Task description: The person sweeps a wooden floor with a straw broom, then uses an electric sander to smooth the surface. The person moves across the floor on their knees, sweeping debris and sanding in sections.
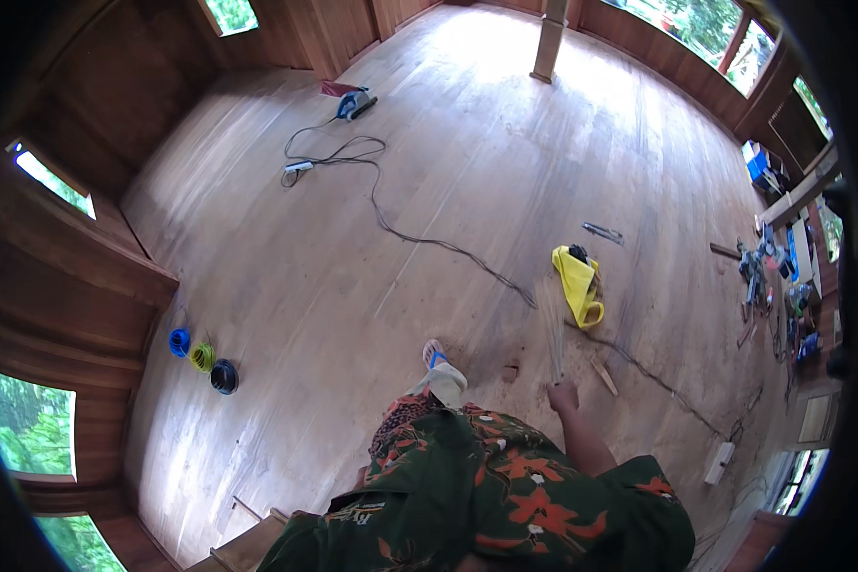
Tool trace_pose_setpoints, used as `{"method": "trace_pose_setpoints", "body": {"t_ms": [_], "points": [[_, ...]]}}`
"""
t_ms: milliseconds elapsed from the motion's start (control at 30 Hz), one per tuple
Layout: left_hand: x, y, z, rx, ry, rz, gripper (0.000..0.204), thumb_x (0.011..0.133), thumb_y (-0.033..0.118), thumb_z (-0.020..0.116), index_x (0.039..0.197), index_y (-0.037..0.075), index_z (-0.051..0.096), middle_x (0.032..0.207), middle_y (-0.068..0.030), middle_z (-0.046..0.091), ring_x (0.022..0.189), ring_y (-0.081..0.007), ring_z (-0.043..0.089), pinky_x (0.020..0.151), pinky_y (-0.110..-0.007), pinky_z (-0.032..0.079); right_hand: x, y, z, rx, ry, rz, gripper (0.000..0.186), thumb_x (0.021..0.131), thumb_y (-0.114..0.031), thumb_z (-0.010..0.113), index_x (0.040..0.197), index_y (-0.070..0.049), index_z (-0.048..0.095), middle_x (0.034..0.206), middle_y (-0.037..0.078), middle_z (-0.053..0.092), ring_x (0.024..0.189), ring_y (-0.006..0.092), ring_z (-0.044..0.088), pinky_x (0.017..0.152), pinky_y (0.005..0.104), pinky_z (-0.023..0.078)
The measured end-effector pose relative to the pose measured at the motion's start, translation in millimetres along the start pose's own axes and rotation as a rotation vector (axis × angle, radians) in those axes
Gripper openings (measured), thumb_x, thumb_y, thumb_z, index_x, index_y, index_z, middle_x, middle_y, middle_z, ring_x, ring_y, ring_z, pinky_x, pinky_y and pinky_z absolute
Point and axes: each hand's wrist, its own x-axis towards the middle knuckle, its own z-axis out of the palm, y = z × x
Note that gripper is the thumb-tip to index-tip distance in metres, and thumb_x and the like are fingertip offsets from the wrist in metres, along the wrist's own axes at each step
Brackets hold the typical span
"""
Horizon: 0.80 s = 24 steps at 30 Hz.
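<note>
My right hand [563, 395] is closed around the bound end of a stick broom [553, 334]. Its thin pale bristles fan out forward over the wooden floor [448, 296]. Just beyond the broom, slightly to its right, lies a yellow bag [576, 286] with a looped handle and something dark at its top. A short pale piece of wood [603, 377] rests to the right of my hand, and a small brown block [511, 372] to its left. Only a sliver of skin beside my shirt may be my left hand [362, 474]; its fingers are hidden.
A cable [429, 241] runs across the floor to a blue power tool [353, 103]. Blue, yellow-green and black coils [224, 377] lie near the left wall. Tools [758, 272] crowd the right side, near a white power strip [720, 463]. A post [549, 43] stands far ahead.
</note>
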Motion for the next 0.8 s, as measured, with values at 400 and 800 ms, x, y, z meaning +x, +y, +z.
{"method": "trace_pose_setpoints", "body": {"t_ms": [400, 800], "points": [[342.6, 189.9, -389.1, -0.798, 0.028, -0.115, 0.029, 0.105, 0.025, 0.059, 0.126, 0.006, 0.066, 0.099, -0.0101, 0.076, 0.079, -0.0158, 0.072, 0.064, -0.031, 0.057, 166.7, -120.1, 94.2, -0.067, -0.379, 0.043, 0.056, 0.089, -0.044, 0.067, 0.131, -0.006, 0.070, 0.130, 0.027, 0.069, 0.124, 0.0432, 0.066, 0.104, 0.0514, 0.051], [618.9, 310.1, -581.2, -0.743, -0.205, -0.231, 0.032, 0.101, 0.017, 0.058, 0.131, 0.006, 0.064, 0.101, -0.0098, 0.073, 0.078, -0.0161, 0.071, 0.062, -0.030, 0.057, 434.0, -430.5, 55.0, 0.074, -0.392, -0.034, 0.053, 0.088, -0.043, 0.068, 0.123, -0.003, 0.074, 0.116, 0.026, 0.074, 0.102, 0.0403, 0.072, 0.089, 0.0472, 0.054]]}}
